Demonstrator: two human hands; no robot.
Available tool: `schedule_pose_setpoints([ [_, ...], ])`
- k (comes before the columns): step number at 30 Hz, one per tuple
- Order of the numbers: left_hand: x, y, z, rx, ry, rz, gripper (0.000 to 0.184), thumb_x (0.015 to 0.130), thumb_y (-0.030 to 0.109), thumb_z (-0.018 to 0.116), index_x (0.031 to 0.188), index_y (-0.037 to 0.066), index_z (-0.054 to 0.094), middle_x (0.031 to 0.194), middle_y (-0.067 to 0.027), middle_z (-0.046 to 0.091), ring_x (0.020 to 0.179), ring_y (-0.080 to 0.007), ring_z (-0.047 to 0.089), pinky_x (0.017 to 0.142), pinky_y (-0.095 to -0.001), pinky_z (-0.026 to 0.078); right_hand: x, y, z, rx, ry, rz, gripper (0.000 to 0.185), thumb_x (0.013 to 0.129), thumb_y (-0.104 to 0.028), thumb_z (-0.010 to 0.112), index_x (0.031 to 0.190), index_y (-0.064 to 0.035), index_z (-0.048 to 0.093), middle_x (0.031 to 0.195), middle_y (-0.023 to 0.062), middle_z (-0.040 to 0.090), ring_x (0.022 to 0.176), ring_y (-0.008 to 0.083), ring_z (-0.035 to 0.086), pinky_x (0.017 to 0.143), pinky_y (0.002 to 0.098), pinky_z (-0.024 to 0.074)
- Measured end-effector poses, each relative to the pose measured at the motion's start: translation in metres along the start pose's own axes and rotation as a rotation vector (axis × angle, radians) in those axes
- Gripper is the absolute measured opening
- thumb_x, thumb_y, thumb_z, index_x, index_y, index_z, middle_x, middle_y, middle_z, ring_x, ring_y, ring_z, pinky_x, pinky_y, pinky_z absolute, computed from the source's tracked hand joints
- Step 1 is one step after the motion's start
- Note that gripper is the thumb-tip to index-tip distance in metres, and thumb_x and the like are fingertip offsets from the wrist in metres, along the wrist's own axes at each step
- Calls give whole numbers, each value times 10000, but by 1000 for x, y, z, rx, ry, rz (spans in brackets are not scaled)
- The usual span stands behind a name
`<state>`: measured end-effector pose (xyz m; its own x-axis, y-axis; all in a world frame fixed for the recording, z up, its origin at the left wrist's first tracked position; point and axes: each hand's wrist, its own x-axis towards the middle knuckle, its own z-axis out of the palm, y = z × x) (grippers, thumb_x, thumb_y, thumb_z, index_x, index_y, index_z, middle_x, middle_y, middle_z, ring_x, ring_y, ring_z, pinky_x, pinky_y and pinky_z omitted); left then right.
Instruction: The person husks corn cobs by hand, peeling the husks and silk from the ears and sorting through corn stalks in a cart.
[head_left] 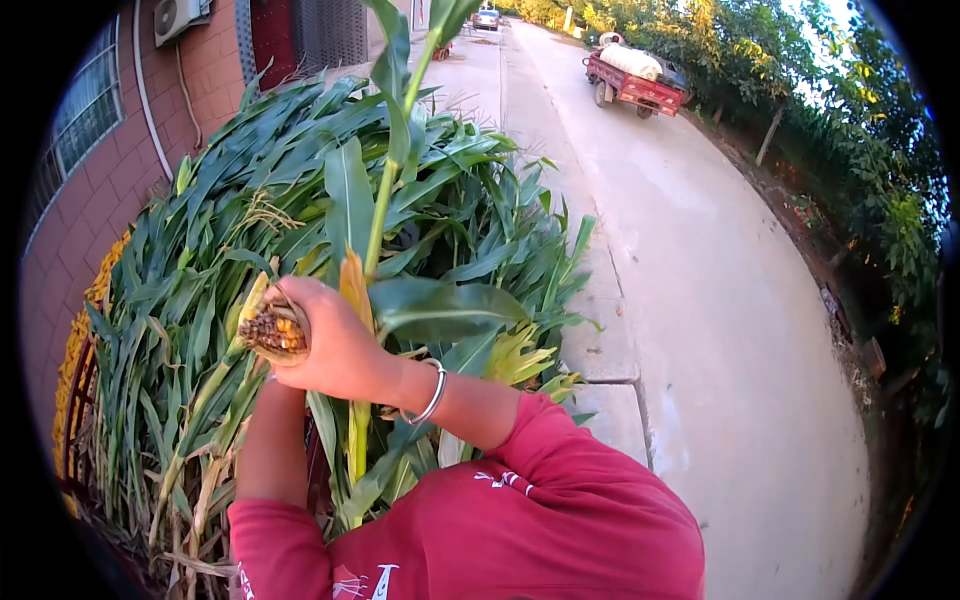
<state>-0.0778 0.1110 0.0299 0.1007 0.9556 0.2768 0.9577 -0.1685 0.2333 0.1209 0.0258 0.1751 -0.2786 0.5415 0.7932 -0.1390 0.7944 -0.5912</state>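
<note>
- With the right hand (335,338), grasping the corn ear (275,332) near the middle of the view, fingers curled closely around its husked side, leaving no visible opening.
- Showing at the ear's exposed face: dark, brownish kernels mixed with yellow-orange ones, framed by pale husk.
- On the left side, only the left forearm (272,440) visible, reaching up below the right hand; left hand hidden there, so impossible to tell whether clenched or released, or touching the ear.
- Around the right wrist, a silver bracelet (430,395); on both arms, red sleeves (600,475).
- Just behind the right hand and wrist, a tall green stalk (383,205) with broad leaves and a dry, orange-brown husk piece (354,285); not clear whether touched.
- Beneath and around, a large heap of cut corn stalks (190,280), mostly green, with drier leaves low down.
- Farther left, yellow cobs (72,375) beside a brick wall (90,215).
- To the right, a pale road (740,300); on it, a red cart (640,90) bearing a whitish load (632,62).
</note>
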Motion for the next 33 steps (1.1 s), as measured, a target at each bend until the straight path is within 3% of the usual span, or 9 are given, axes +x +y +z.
schedule_pose_setpoints([
  [3,-20,9,33,72,-132,-74,310,940,314,413,1171,152,542,955,-167,654,914,-352,620,796,-438,495,-9,-3,-3,244,-66,45,298,658,15,703,879,-32,509,820,73,511,704,208,531,679,292,445],
  [6,-45,41,56,4,-184,-140,326,956,356,379,1170,175,547,921,-189,667,887,-386,628,775,-466,504,36,-63,-62,235,275,-587,202,749,98,620,777,-44,479,764,3,462,592,69,422,572,195,377],
  [8,-34,76,53,-342,122,-224,210,936,266,440,1005,120,575,872,-208,653,829,-418,619,713,-523,475,50,-61,-74,58,305,-380,189,777,95,610,807,-40,482,767,-5,454,635,57,414,600,189,376],
  [16,-72,97,77,-680,19,-149,134,886,120,556,995,59,604,746,-158,646,668,-289,634,641,-370,496,-79,65,-153,-346,542,-61,326,761,32,657,1040,-26,498,984,58,498,917,145,509,875,283,423],
  [19,-91,105,66,-864,15,-267,167,837,84,653,987,32,600,744,-39,617,624,-91,550,583,-276,447,-140,107,-170,18,712,277,325,857,-128,621,1142,-30,500,1071,63,543,1044,161,509,950,307,394],
  [24,-94,128,4,-1147,-70,-405,316,778,24,713,1058,60,573,733,9,575,620,-46,514,558,-207,402,-237,170,-186,585,370,961,393,918,-144,567,1278,-31,458,1222,64,546,1117,166,531,1027,326,371],
  [27,-80,145,-41,-1334,-40,-363,294,782,2,695,1045,57,576,773,11,577,634,-45,523,570,-203,416,-214,139,-150,476,-120,941,606,840,-96,665,1377,-35,390,1339,84,491,1242,196,458,1091,352,305],
  [29,-66,156,-63,-1399,-47,-316,286,789,-6,682,1045,60,571,824,9,586,669,-50,539,594,-200,428,-172,111,-129,510,-305,669,990,697,-84,808,1476,-51,196,1486,97,316,1374,210,296,1142,375,218],
  [33,-47,179,-107,-1571,-70,-247,287,793,31,694,1048,79,572,793,-6,608,659,-72,569,592,-207,438,-95,85,-121,711,-148,255,885,559,-187,915,1261,-47,395,1329,189,469,1209,284,501,998,429,442],
])
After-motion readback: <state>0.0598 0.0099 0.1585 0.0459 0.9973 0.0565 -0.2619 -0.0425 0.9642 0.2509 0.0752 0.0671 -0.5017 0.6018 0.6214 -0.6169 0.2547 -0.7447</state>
